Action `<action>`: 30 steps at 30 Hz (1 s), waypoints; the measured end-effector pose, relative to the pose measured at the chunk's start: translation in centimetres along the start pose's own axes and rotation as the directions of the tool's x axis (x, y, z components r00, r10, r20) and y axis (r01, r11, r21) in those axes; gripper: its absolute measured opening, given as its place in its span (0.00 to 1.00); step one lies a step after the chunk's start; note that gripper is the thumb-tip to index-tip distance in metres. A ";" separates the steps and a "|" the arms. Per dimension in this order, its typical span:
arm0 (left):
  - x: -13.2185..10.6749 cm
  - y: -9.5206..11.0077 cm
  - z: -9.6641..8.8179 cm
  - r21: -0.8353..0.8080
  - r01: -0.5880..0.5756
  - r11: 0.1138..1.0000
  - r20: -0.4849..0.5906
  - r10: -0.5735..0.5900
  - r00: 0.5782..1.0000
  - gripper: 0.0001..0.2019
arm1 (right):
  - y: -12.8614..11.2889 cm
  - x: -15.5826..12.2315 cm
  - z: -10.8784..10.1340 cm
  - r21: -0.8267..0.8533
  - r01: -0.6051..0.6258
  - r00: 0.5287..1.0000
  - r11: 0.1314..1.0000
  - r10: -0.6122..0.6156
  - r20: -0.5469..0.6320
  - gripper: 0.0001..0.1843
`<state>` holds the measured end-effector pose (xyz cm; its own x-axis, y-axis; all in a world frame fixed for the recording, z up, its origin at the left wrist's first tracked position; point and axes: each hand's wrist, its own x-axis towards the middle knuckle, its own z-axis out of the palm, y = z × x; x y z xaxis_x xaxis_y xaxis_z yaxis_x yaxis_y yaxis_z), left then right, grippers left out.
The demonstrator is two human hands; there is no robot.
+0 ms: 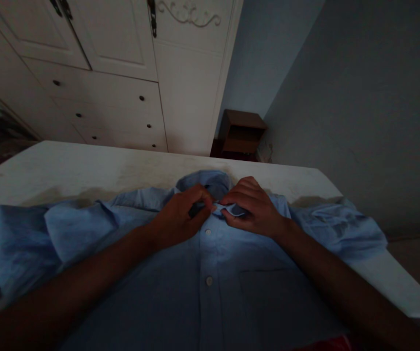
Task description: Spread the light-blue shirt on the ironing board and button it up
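A light blue button-up shirt lies spread on the table, front side up, its sleeves out to both sides. The collar stands at the far end. Both hands meet just below it at the top of the button strip. My left hand pinches the shirt's edge between thumb and fingers. Opposite it, my right hand grips a folded bit of the collar or front edge, thumb below and fingers above. Lower on the strip, two pale buttons show. What lies between the fingertips is partly hidden.
The shirt rests on a white table. Beyond its far edge stands a white wardrobe with doors and drawers. A small brown cabinet is by the wall corner. Something red shows at the bottom edge.
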<state>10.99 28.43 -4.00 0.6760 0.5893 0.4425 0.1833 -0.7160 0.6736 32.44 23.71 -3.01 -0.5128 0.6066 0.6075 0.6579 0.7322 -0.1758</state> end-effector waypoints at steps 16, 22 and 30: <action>0.4 0.6 0.5 -0.101 0.158 0.982 0.014 -0.158 0.987 0.03 | -1.1 0.2 0.9 -0.050 -0.184 0.976 0.982 0.189 0.105 0.05; 0.5 0.6 0.5 -0.117 0.170 0.979 0.047 -0.165 0.985 0.03 | -1.3 0.1 1.2 -0.136 -0.173 0.973 0.975 0.191 0.131 0.04; 0.5 0.6 0.2 -0.102 0.146 0.984 0.098 -0.136 0.986 0.04 | -1.6 0.4 1.3 -0.338 -0.074 0.959 0.938 0.160 0.234 0.03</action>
<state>11.64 28.21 -3.48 0.7117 0.6414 0.2866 0.2058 -0.5804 0.7879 30.48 23.11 -3.49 -0.5155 0.7713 0.3734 0.8417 0.5374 0.0519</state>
